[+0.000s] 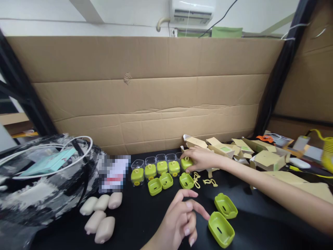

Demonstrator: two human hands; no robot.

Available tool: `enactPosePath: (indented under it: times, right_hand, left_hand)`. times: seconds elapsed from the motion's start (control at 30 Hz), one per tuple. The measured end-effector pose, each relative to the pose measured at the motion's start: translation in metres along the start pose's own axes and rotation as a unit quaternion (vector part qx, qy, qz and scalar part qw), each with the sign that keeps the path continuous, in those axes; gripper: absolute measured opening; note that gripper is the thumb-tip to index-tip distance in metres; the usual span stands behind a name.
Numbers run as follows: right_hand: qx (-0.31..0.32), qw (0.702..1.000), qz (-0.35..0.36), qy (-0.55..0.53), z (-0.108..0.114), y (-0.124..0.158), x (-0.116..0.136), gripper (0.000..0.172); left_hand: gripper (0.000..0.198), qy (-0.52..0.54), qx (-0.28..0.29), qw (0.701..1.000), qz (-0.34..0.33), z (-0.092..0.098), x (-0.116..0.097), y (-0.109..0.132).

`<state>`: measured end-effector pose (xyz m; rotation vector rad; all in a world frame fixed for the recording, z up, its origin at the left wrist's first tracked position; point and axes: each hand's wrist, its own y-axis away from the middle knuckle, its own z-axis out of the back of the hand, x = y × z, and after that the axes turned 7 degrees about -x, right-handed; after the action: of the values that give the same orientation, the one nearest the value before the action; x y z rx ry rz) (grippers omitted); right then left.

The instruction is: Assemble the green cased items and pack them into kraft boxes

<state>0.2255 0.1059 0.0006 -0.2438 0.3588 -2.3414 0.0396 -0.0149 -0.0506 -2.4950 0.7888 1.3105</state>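
My right hand (pixel 199 159) reaches to the end of the row of small clear boxes, its fingers closed round a green-lidded box (pixel 186 164) with a loop on top. My left hand (pixel 182 217) hovers empty over the black table, fingers loosely bent and apart. Its index fingertip is at the edge of a green tray-like shell (pixel 221 230) with a slot in its floor; whether it touches I cannot tell. Behind lies a second slotted shell (pixel 225 206). Near my right hand lie another green shell (pixel 186 181) and pale yellow looped straps (pixel 197 180).
Several green-lidded boxes (pixel 162 167) stand in a row, two green shells (pixel 155 186) before them. Pale rounded pieces (pixel 100 222) lie at left, beside a patterned bag (pixel 28 205). Opened cardboard boxes (pixel 269 159) crowd the right. A cardboard wall (pixel 156 93) closes the back.
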Motion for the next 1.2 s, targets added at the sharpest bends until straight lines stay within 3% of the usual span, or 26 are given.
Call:
enactPosePath:
  times: [0.23,0.37,0.53,0.63,0.73,0.8,0.87,0.9,0.97,1.07,1.13,1.2]
  right_hand:
    - [0.029,1.0,-0.005,0.008,0.002,-0.008,0.0,0.051]
    - [0.016,1.0,0.006,0.016,0.004,-0.005,0.004,0.055]
    - [0.008,1.0,0.008,0.006,-0.001,-0.004,0.002,0.034]
    - [0.005,1.0,0.007,0.005,-0.004,-0.006,0.002,0.032]
    - [-0.021,1.0,-0.001,0.01,0.0,0.0,0.007,0.038]
    - [-0.053,0.998,-0.013,0.016,0.005,0.011,0.014,0.031]
    - [-0.066,0.998,-0.012,0.016,0.009,0.027,0.022,0.018]
    - [-0.061,0.998,-0.005,0.012,0.009,0.035,0.026,0.014]
    - [-0.042,0.999,0.013,0.003,0.005,0.049,0.031,0.008]
    - [-0.03,0.999,0.017,-0.003,-0.005,0.062,0.034,0.008]
    - [-0.027,1.0,0.013,-0.009,-0.009,0.066,0.033,0.007]
    - [-0.022,0.999,0.013,-0.019,-0.009,0.067,0.032,0.001]
  left_hand:
    - [0.02,-0.006,0.009,1.0,0.004,0.003,-0.002,0.002]
    - [0.018,-0.006,0.027,0.999,0.02,0.01,0.002,0.0]
    - [0.018,-0.013,0.037,0.999,0.026,0.014,0.003,-0.003]
    - [0.02,-0.027,0.032,0.999,0.029,0.013,0.003,-0.002]
    - [0.022,-0.11,0.037,0.993,0.029,0.008,0.0,0.001]
    - [0.019,-0.235,0.023,0.972,-0.001,0.004,-0.005,0.004]
    - [0.015,-0.413,-0.019,0.907,-0.076,0.002,-0.012,0.007]
    - [0.014,-0.507,-0.045,0.852,-0.123,0.002,-0.015,0.007]
    - [0.016,-0.666,-0.08,0.71,-0.217,0.005,-0.02,0.004]
    - [0.034,-0.789,-0.113,0.539,-0.271,0.015,-0.019,-0.007]
    - [0.032,-0.821,-0.104,0.486,-0.282,0.02,-0.014,-0.015]
    - [0.023,-0.827,-0.095,0.477,-0.281,0.023,-0.01,-0.018]
